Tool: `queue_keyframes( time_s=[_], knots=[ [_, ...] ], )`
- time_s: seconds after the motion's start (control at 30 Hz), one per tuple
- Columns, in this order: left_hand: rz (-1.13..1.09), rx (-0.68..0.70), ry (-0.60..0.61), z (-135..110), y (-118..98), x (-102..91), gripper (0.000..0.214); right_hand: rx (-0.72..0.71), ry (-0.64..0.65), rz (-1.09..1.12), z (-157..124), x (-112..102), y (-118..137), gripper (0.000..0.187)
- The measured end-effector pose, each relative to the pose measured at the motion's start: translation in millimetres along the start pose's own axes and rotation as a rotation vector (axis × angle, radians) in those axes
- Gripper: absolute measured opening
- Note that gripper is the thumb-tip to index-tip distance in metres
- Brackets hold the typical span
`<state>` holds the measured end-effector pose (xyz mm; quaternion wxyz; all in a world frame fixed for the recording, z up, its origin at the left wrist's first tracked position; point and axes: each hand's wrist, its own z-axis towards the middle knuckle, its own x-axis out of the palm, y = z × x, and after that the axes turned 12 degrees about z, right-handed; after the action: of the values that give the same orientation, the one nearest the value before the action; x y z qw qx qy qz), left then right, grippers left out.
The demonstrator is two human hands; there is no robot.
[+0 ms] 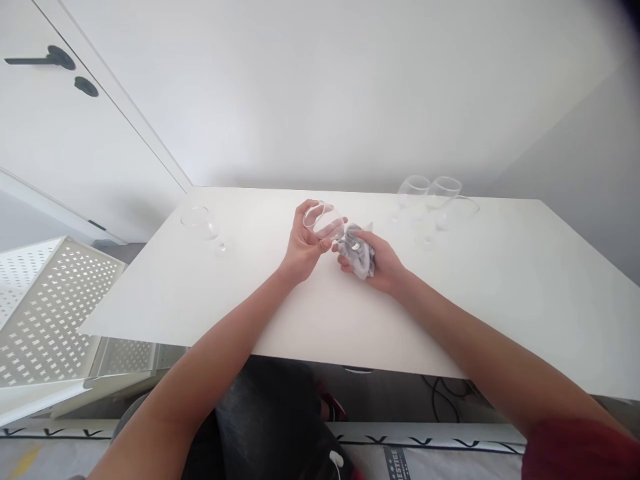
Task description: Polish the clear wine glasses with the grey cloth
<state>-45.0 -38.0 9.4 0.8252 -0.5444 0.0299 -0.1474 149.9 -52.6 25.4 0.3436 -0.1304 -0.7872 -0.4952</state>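
A clear wine glass (324, 220) is held tilted above the white table, its bowl in my left hand (304, 243) and its rim toward the upper left. My right hand (377, 257) has a light grey cloth (359, 257) wrapped about the glass's stem and foot end. The cloth partly hides the stem. Both hands are closed and close together near the middle of the table.
One wine glass (199, 223) stands at the table's left. Several more, such as this wine glass (444, 190), stand grouped at the back right. The white table (525, 287) meets a wall behind. A perforated white rack (65, 300) is at the left, with black cables (445, 400) below.
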Motion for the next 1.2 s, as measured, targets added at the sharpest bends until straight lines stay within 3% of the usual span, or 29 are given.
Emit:
queue_keyframes(
  time_s=[0.17, 0.37, 0.43, 0.47, 0.53, 0.67, 0.73, 0.8, 1.03, 1.1, 1.2],
  knots=[
    [-0.033, -0.003, 0.035, -0.2, -2.4, 4.2, 0.078, -0.292, -0.119, -0.199, 0.6, 2.2, -8.5, 0.033],
    [-0.069, -0.106, -0.125, 1.1, 0.0, 8.9, 0.071, -0.873, -0.145, -0.754, -7.2, 0.6, -13.4, 0.034],
    [-0.081, -0.127, -0.119, 0.7, 1.2, 10.0, 0.067, -0.969, -0.176, -0.84, -7.3, 0.3, -12.5, 0.032],
    [-0.081, -0.121, -0.102, 0.4, 1.6, 10.1, 0.066, -0.948, -0.194, -0.817, -6.5, 0.2, -11.7, 0.032],
    [-0.062, -0.091, -0.062, 0.0, 2.0, 9.5, 0.066, -0.771, -0.211, -0.625, -3.5, 0.1, -9.7, 0.033],
    [0.016, -0.044, -0.002, 0.2, 0.4, 5.7, 0.073, -0.187, -0.144, -0.095, 3.5, -1.9, -2.8, 0.036],
    [0.036, -0.031, 0.032, 0.7, -0.8, 3.4, 0.074, 0.062, -0.097, 0.021, 4.5, -4.0, 2.2, 0.033],
    [0.038, -0.017, 0.067, 1.1, -1.0, 1.1, 0.074, 0.182, -0.072, 0.034, 3.4, -6.5, 8.0, 0.031],
    [0.02, 0.011, 0.116, 5.0, 7.0, -5.4, 0.078, 0.353, 0.024, -0.08, 1.0, -10.5, 16.1, 0.037],
    [0.027, -0.006, 0.073, 6.0, 9.6, -5.3, 0.076, 0.253, -0.035, -0.108, 2.5, -8.7, 10.0, 0.034],
    [0.021, -0.046, -0.021, 6.3, 12.3, -2.6, 0.073, -0.053, -0.157, -0.191, 3.7, -5.8, -3.0, 0.032]
  ],
)
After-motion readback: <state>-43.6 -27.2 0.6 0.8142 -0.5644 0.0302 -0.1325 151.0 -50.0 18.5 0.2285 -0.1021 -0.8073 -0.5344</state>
